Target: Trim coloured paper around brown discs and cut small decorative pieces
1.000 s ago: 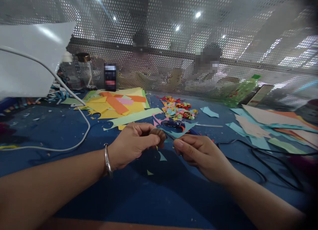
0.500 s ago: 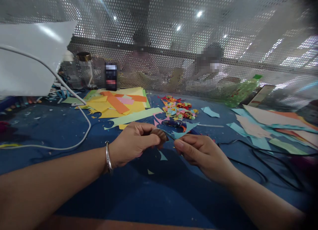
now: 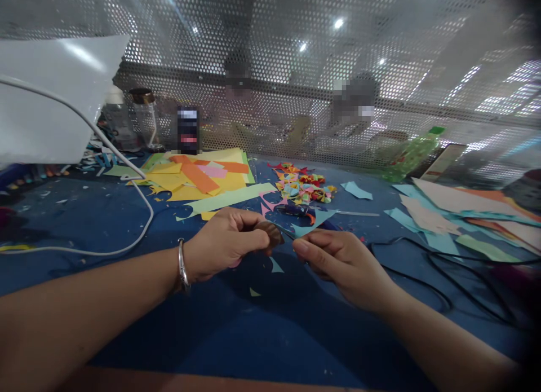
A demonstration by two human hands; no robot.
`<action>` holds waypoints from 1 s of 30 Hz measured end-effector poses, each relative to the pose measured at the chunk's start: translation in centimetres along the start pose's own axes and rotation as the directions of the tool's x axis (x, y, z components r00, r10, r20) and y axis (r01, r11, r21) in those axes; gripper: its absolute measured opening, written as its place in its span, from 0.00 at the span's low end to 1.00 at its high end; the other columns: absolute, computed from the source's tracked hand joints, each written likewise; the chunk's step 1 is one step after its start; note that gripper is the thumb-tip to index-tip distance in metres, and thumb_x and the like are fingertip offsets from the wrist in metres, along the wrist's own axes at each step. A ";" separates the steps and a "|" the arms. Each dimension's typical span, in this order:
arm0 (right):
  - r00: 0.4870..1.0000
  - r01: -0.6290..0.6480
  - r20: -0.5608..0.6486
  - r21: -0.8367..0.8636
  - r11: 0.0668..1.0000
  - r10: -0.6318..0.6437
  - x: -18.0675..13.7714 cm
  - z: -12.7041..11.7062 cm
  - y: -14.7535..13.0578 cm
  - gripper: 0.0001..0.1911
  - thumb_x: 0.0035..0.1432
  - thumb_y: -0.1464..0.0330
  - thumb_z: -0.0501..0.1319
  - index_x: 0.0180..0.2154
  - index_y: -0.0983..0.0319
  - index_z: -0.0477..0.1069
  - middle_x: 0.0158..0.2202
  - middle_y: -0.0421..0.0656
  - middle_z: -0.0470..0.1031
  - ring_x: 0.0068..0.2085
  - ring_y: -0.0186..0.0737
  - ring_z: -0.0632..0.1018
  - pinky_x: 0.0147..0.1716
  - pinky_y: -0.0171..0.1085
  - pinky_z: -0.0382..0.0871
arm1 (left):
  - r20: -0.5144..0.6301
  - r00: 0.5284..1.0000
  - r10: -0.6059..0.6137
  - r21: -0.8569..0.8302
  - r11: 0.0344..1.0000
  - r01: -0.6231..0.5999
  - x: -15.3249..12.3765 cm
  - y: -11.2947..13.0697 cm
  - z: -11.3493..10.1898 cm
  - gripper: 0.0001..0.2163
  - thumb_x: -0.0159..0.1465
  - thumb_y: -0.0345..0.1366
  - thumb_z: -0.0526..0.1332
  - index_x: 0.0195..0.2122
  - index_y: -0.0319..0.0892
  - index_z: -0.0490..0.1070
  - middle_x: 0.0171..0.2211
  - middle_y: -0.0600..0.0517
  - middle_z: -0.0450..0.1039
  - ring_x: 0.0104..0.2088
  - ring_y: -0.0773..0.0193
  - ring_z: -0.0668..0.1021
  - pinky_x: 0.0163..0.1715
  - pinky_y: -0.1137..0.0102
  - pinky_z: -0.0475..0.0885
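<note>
My left hand [image 3: 230,238], a silver bangle at its wrist, is closed with thumb and fingers pinching a small, round, brownish disc with a ridged face [image 3: 274,232]. My right hand [image 3: 338,259] pinches a pointed piece of blue paper [image 3: 313,224] between thumb and forefinger. A thin dark edge of this paper runs across to the disc; whether it is joined to the disc I cannot tell. Below, on the blue tabletop [image 3: 203,324], lie a small pale blue scrap [image 3: 276,264] and a pale green scrap [image 3: 255,292].
Behind my hands are a heap of folded coloured paper bits [image 3: 306,186] and a dark-handled tool [image 3: 296,210]. Yellow and orange paper [image 3: 194,180] lies left, more sheets [image 3: 477,203] right. A white cable [image 3: 147,211] and black cables [image 3: 435,256] cross the table.
Both hands keep their grips and have barely moved. Slightly more of the ridged face of the disc shows beside my left thumb.
</note>
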State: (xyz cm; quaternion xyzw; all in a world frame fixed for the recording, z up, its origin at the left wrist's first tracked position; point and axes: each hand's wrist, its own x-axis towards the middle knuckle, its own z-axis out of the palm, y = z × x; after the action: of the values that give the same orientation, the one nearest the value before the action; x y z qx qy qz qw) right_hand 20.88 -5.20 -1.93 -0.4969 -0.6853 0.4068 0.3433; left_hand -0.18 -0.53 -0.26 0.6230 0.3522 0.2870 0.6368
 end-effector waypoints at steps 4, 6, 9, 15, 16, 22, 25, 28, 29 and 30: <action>1.000 0.016 0.010 -0.004 1.000 -0.016 0.0 0.1 -0.3 0.25 0.62 0.49 0.57 0.23 0.60 0.61 0.20 0.33 0.49 0.20 0.28 0.52 0.17 0.32 0.45 | 0.017 0.999 0.039 -0.009 0.999 -0.039 0.0 0.0 0.0 0.04 0.53 0.29 0.60 0.26 0.39 0.74 0.21 0.56 0.71 0.17 0.77 0.62 0.17 0.76 0.54; 1.000 0.018 0.008 -0.013 1.000 -0.017 0.0 0.1 -0.3 0.25 0.62 0.49 0.57 0.23 0.60 0.61 0.20 0.33 0.50 0.20 0.29 0.52 0.17 0.32 0.45 | 0.015 0.999 0.044 0.017 0.999 -0.044 0.1 -0.1 0.0 0.04 0.54 0.29 0.60 0.25 0.39 0.74 0.22 0.56 0.72 0.17 0.77 0.62 0.18 0.76 0.54; 1.000 0.019 0.006 -0.020 1.000 -0.018 0.0 0.1 -0.3 0.25 0.62 0.49 0.57 0.23 0.60 0.60 0.20 0.33 0.49 0.20 0.29 0.52 0.17 0.32 0.45 | 0.008 1.000 0.030 0.043 0.999 -0.030 0.1 -0.1 -0.1 0.04 0.54 0.29 0.60 0.25 0.39 0.74 0.22 0.56 0.72 0.16 0.77 0.62 0.17 0.76 0.53; 1.000 0.013 0.013 -0.018 1.000 -0.013 0.1 0.2 -0.2 0.25 0.62 0.48 0.56 0.23 0.60 0.61 0.20 0.33 0.49 0.20 0.29 0.52 0.17 0.32 0.45 | 0.024 1.000 -0.001 0.003 1.000 0.001 0.0 0.1 -0.1 0.05 0.53 0.30 0.60 0.27 0.38 0.75 0.22 0.56 0.72 0.16 0.77 0.62 0.16 0.76 0.51; 1.000 0.012 0.011 -0.017 1.000 -0.011 0.2 0.2 -0.2 0.25 0.62 0.48 0.56 0.23 0.60 0.61 0.19 0.33 0.49 0.20 0.29 0.52 0.17 0.32 0.45 | 0.023 1.000 -0.009 -0.001 1.000 0.009 0.0 0.1 0.0 0.05 0.53 0.30 0.60 0.27 0.38 0.75 0.22 0.56 0.72 0.16 0.77 0.62 0.15 0.76 0.51; 1.000 0.004 0.011 -0.005 1.000 -0.004 0.1 0.2 -0.3 0.26 0.61 0.48 0.57 0.23 0.60 0.60 0.19 0.32 0.48 0.20 0.29 0.51 0.16 0.32 0.45 | 0.031 1.000 -0.002 0.013 1.000 0.002 0.1 0.2 0.1 0.04 0.53 0.29 0.59 0.25 0.38 0.74 0.20 0.56 0.71 0.17 0.77 0.62 0.16 0.77 0.52; 1.000 0.004 0.020 -0.006 1.000 -0.004 0.1 0.2 -0.2 0.26 0.61 0.47 0.56 0.22 0.59 0.59 0.18 0.32 0.48 0.19 0.28 0.51 0.16 0.32 0.44 | 0.054 0.999 0.003 0.032 0.999 -0.005 0.1 0.1 0.1 0.05 0.53 0.28 0.59 0.26 0.39 0.75 0.21 0.57 0.72 0.16 0.78 0.61 0.16 0.77 0.53; 1.000 -0.014 0.019 0.023 1.000 0.014 0.1 0.2 0.0 0.25 0.61 0.47 0.57 0.24 0.60 0.62 0.18 0.31 0.48 0.19 0.28 0.51 0.16 0.32 0.44 | 0.058 0.998 -0.011 0.052 0.999 0.008 0.1 0.1 0.0 0.06 0.53 0.28 0.59 0.28 0.38 0.76 0.22 0.57 0.73 0.16 0.78 0.62 0.17 0.77 0.54; 1.000 -0.022 0.007 0.038 0.999 0.022 0.1 0.2 0.0 0.25 0.61 0.47 0.57 0.24 0.60 0.63 0.18 0.31 0.47 0.19 0.28 0.50 0.16 0.32 0.43 | 0.052 0.999 -0.018 0.054 0.998 0.015 0.1 0.1 0.0 0.06 0.53 0.28 0.59 0.29 0.38 0.76 0.22 0.57 0.73 0.17 0.78 0.63 0.17 0.78 0.54; 1.000 -0.027 -0.008 0.053 0.998 0.027 0.1 0.2 0.1 0.25 0.61 0.47 0.57 0.25 0.60 0.63 0.18 0.31 0.47 0.18 0.28 0.50 0.16 0.32 0.43 | 0.043 0.999 -0.023 0.050 0.999 0.021 0.1 0.1 0.0 0.05 0.54 0.28 0.60 0.29 0.38 0.75 0.23 0.56 0.73 0.17 0.78 0.64 0.17 0.78 0.54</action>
State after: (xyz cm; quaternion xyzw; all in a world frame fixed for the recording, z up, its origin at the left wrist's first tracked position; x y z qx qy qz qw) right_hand 20.71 -5.11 -2.07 -0.4987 -0.6660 0.4273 0.3538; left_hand -0.10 -0.44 -0.17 0.6408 0.3522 0.2575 0.6317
